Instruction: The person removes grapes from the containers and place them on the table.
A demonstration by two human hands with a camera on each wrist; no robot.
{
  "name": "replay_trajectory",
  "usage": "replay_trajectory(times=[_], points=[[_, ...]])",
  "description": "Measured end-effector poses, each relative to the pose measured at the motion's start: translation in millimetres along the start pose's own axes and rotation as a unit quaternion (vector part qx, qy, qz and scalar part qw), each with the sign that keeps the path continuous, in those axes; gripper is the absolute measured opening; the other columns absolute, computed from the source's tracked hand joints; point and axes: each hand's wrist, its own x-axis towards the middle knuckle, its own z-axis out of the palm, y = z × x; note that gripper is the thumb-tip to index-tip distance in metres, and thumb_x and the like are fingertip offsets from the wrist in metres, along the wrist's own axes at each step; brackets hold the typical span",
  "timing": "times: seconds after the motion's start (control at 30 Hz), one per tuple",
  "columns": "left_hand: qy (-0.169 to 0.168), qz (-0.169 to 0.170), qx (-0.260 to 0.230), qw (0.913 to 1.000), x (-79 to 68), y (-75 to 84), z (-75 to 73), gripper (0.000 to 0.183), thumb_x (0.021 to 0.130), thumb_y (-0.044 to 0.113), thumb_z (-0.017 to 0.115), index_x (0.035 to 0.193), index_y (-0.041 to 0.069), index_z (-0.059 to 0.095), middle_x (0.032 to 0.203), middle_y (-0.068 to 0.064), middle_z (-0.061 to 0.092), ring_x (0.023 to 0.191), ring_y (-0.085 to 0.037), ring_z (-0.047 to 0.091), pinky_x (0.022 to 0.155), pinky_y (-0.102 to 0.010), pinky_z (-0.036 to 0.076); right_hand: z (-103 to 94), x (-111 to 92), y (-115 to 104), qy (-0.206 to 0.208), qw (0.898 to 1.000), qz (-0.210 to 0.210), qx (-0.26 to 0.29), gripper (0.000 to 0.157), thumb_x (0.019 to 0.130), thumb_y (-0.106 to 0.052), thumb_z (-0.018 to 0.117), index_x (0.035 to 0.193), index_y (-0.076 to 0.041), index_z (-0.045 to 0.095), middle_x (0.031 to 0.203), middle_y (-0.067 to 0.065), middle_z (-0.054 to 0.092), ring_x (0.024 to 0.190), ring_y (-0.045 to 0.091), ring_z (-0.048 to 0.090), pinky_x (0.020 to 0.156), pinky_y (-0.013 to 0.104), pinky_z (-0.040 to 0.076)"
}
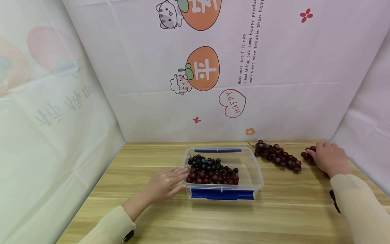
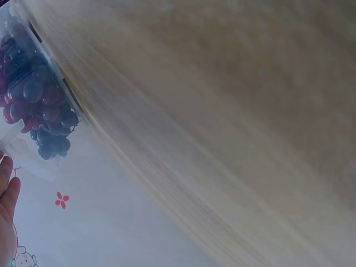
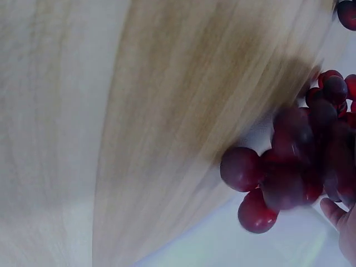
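Note:
My left hand (image 1: 167, 183) rests with fairly straight fingers at the left rim of a clear plastic box (image 1: 256, 169) with blue clips. In the box lie a bunch of black grapes (image 1: 205, 163) and, in front of it, a bunch of red grapes (image 1: 214, 178). At the far right, my right hand (image 1: 330, 157) reaches over another bunch of dark red grapes (image 1: 308, 156) and grips it from above, hiding its middle. The right wrist view shows this bunch (image 3: 283, 178) close up, with a fingertip (image 3: 332, 212) against it.
A further bunch of dark red grapes (image 1: 278, 156) lies on the wooden table (image 1: 283, 206) between the box and my right hand. A white printed cloth (image 1: 274, 112) stands behind the table, with more white cloth at both sides.

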Motion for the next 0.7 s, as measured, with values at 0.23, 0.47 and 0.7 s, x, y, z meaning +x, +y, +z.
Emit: replay_trajectory(times=[0.23,0.47,0.7], points=[[-0.003,-0.004,-0.002,1.0000,-0.6,0.6,0.2,0.041,0.099,0.033,0.056,0.125,0.003,0.064,0.131,-0.012,0.059,0.117,-0.025,0.060,0.098,-0.040,0.049,-5.6,-2.3,-4.9,-0.016,1.000,-0.001,-0.009,0.050,0.101,-0.036,0.052,0.088,0.012,0.048,0.075,0.025,0.052,0.070,0.046,0.055,0.057,0.061,0.046],[-0.008,-0.010,-0.011,0.9999,-0.6,1.7,-2.6,0.042,0.093,0.031,0.064,0.126,0.005,0.064,0.133,-0.011,0.058,0.119,-0.025,0.058,0.100,-0.039,0.048,-9.5,-3.7,-8.3,-0.016,1.000,-0.003,-0.011,0.049,0.101,-0.036,0.052,0.086,0.010,0.048,0.075,0.023,0.052,0.069,0.045,0.055,0.057,0.061,0.047],[-0.008,-0.010,-0.010,0.9999,-1.0,1.2,-1.1,0.042,0.093,0.031,0.065,0.126,0.005,0.064,0.133,-0.011,0.058,0.118,-0.025,0.059,0.100,-0.039,0.048,-11.9,-1.6,-7.5,-0.011,1.000,-0.005,-0.009,0.049,0.101,-0.039,0.050,0.086,0.008,0.048,0.074,0.020,0.052,0.067,0.042,0.055,0.055,0.058,0.045]])
